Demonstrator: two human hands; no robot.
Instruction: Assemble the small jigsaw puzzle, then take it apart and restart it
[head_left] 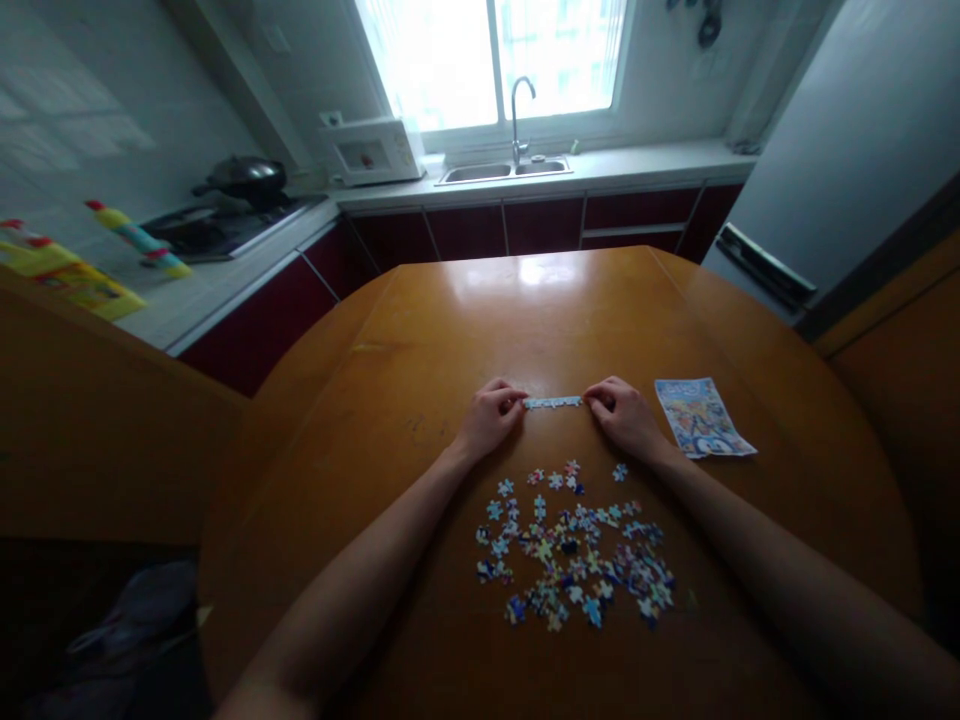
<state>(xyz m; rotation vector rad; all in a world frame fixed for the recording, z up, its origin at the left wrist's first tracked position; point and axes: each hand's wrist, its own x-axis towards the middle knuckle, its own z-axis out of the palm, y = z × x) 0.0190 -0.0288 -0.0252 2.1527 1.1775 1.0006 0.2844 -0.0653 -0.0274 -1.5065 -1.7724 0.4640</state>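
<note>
A short row of joined jigsaw pieces lies flat on the round wooden table. My left hand pinches its left end with curled fingers. My right hand pinches its right end the same way. Closer to me, between my forearms, several loose puzzle pieces are scattered on the table. A colourful printed picture sheet lies just right of my right hand.
Behind the table runs a counter with a sink and tap, a white microwave, and a stove with a pan. Yellow bottles lie at the left. A grey fridge stands at the right.
</note>
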